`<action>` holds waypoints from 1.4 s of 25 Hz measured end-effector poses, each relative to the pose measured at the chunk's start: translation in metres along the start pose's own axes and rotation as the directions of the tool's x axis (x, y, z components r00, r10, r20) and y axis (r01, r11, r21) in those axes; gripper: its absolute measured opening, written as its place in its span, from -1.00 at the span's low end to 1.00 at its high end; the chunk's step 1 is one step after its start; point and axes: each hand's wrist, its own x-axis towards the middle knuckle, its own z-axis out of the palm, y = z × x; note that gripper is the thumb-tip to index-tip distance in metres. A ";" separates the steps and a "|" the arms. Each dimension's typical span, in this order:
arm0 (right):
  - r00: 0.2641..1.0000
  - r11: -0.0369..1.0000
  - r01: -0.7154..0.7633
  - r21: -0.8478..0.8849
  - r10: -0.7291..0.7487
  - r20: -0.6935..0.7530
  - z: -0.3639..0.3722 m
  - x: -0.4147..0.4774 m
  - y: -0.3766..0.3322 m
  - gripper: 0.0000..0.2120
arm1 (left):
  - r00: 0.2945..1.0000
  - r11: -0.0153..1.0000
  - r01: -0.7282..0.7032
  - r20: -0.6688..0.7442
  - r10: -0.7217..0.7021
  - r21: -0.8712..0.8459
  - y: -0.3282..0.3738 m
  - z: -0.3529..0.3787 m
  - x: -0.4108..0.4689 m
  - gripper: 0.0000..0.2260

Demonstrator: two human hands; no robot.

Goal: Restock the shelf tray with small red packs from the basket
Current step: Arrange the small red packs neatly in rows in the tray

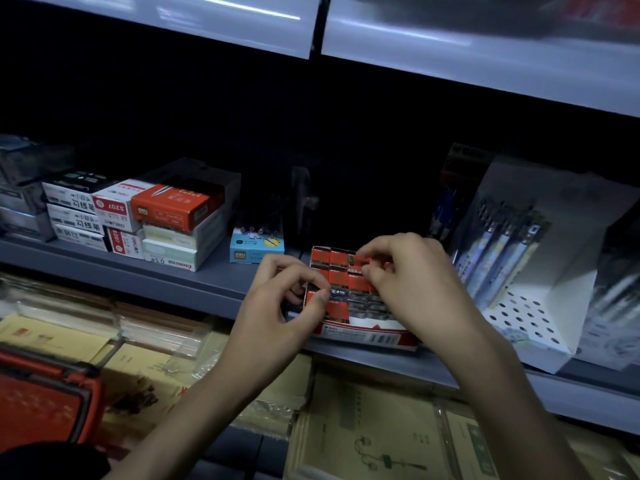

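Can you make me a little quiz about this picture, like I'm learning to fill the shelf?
1. True or false: the left hand and the right hand are both at the tray of red packs.
2. Where is the orange basket? A) at the lower left of the view B) on the top shelf C) inside the tray
3. Fill in: the small blue box stands to the ___ of the tray.
Key: 1 true; 2 A; 3 left.
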 end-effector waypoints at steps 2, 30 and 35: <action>1.000 0.994 -0.007 -0.111 0.008 0.003 0.007 0.006 0.005 -0.66 | 1.000 1.000 -0.004 -0.004 0.004 0.009 -0.001 -0.001 0.001 -0.93; 0.976 0.969 -0.039 0.243 -0.015 0.217 -0.023 -0.030 -0.001 -0.72 | 0.999 0.993 0.028 -0.023 -0.031 -0.116 -0.004 -0.007 -0.001 -0.68; 0.963 0.889 -0.154 0.431 0.037 0.267 -0.026 -0.024 0.006 -0.69 | 0.999 0.994 0.024 -0.025 -0.027 -0.110 -0.006 -0.007 -0.002 -0.68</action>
